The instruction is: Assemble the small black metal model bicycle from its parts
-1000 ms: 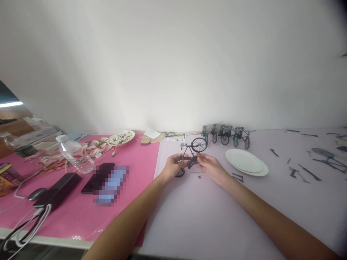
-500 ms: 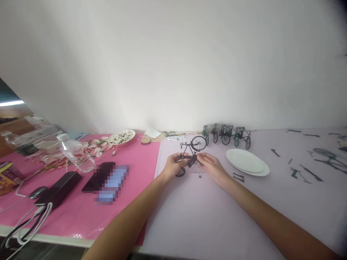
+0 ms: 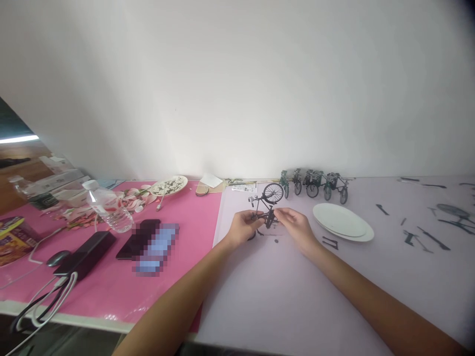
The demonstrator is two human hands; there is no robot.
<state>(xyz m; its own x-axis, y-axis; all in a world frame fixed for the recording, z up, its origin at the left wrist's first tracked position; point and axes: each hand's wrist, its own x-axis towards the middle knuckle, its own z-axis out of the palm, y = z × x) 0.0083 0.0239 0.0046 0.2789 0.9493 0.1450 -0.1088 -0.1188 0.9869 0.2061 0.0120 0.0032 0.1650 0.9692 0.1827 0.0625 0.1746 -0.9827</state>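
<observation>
A small black model bicycle (image 3: pixel 270 217) is held tilted over the pale tabletop between my two hands. My left hand (image 3: pixel 243 227) is closed round its frame on the left, and this hand largely hides the lower wheel. The other wheel (image 3: pixel 273 193) sticks up and away toward the wall. From the right, the fingertips of my right hand (image 3: pixel 296 227) pinch the bicycle near its crank; what exactly lies between them is too small to see. Just below the hands a tiny dark round piece (image 3: pixel 276 241) lies on the table. Right of my right hand rests a small dark bracket-like part (image 3: pixel 330 243).
Several finished-looking model bicycles (image 3: pixel 312 184) stand along the wall. White plates (image 3: pixel 343 222) lie to the right, with loose dark parts (image 3: pixel 433 238) beyond. On the pink cover (image 3: pixel 174 291) are phones (image 3: pixel 158 247), a water bottle (image 3: pixel 107 205), a power strip (image 3: pixel 85 253) and a patterned plate (image 3: pixel 168 186).
The view has shifted slightly. The bicycle has turned a little in my hands, and its lower wheel is now mostly hidden by my left hand. Both hands stay on it.
</observation>
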